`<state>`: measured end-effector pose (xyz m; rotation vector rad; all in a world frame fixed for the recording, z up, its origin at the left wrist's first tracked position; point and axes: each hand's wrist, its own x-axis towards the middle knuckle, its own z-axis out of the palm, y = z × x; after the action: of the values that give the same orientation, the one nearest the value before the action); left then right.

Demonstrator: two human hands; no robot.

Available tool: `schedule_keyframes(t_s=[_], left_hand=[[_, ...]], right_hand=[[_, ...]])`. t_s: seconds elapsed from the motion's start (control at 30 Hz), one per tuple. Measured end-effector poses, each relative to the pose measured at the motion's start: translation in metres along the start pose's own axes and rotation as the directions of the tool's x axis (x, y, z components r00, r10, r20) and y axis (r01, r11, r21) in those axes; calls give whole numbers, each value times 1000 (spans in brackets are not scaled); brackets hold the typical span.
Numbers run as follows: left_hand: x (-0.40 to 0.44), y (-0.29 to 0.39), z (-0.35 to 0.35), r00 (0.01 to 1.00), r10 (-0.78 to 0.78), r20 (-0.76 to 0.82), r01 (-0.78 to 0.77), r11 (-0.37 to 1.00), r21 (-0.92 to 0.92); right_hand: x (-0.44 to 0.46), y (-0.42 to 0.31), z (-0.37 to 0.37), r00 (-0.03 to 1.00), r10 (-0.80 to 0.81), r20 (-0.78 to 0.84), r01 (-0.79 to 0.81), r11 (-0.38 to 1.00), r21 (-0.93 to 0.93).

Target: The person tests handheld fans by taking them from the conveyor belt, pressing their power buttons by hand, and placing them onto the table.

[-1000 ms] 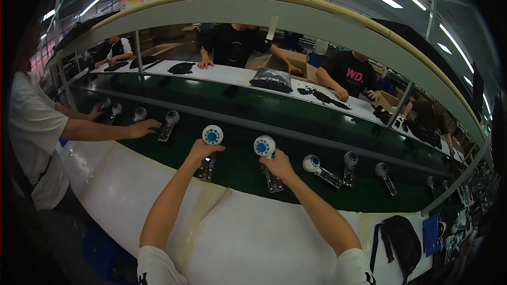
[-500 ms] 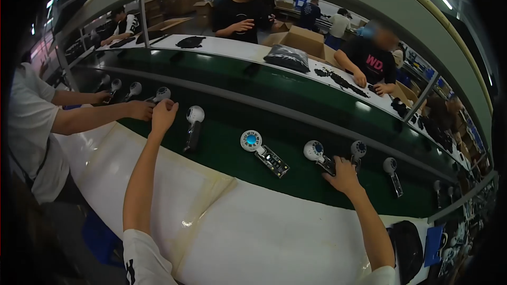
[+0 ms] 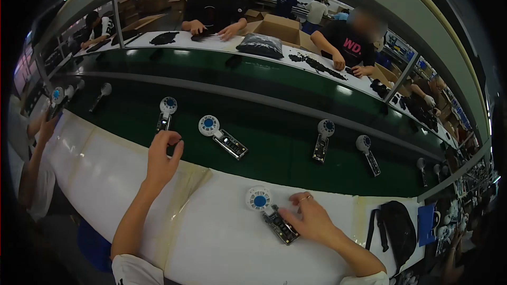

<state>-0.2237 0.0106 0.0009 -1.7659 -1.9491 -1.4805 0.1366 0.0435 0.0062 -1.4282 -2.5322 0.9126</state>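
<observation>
A small handheld fan [image 3: 259, 200] with a white round head, blue centre and bare circuit board in its handle lies on the white table. My right hand [image 3: 311, 219], wearing a ring, is over that handle; its thumb touches the board edge and the other fingers are raised apart. My left hand [image 3: 162, 158] is at the belt edge, just below another fan [image 3: 168, 106]. Its fingertips and thumb meet around a tiny dark spot too small to name. Between the hands, a fan with a lit board [image 3: 227, 142] rests on the green belt.
More fans [image 3: 323, 140] lie along the green belt [image 3: 269, 163]. A black pouch [image 3: 398, 237] and blue clipboard [image 3: 426, 224] are at the right. Across the belt, people handle dark parts beside a black plastic bag [image 3: 260, 45]. A co-worker's hand [image 3: 48, 124] holds a fan far left.
My right hand has brought a fan from the belt onto the white table. My left hand has drawn back toward the belt edge. The view has shifted right.
</observation>
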Motion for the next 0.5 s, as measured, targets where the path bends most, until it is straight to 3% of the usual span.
schedule_keyframes(t_s=[0.07,0.13,0.17,0.2,0.27,0.3,0.33,0.37,0.4,0.43,0.5], left_hand=[[-16,11,3,989,-96,114,110,985,-131],[-41,47,8,981,-68,184,89,990,-108],[-58,66,14,967,-92,237,119,987,-104],[-72,84,16,953,-19,303,39,997,-59],[-95,119,14,834,-91,545,66,996,66],[-101,138,13,751,-139,646,69,989,134],[-100,150,11,757,-162,633,84,985,151],[-97,165,12,689,-265,674,143,962,232],[-94,173,13,607,-350,713,185,935,301],[-94,170,20,596,-326,734,177,945,276],[-95,155,46,753,-264,602,206,965,165]], right_hand=[[24,12,-11,924,-82,-374,74,997,-37],[61,32,-27,778,-94,-621,-69,970,-233],[80,41,-32,768,4,-640,-163,968,-190],[100,49,-36,755,94,-649,-248,957,-150],[134,65,-38,767,247,-593,-365,927,-86],[151,71,-41,787,214,-579,-326,940,-96],[164,80,-42,818,283,-500,-337,941,-18],[167,89,-42,835,362,-414,-372,926,59],[166,86,-42,858,321,-400,-337,941,32],[163,85,-42,871,296,-392,-318,948,10],[139,78,-36,913,207,-352,-229,973,-20]])
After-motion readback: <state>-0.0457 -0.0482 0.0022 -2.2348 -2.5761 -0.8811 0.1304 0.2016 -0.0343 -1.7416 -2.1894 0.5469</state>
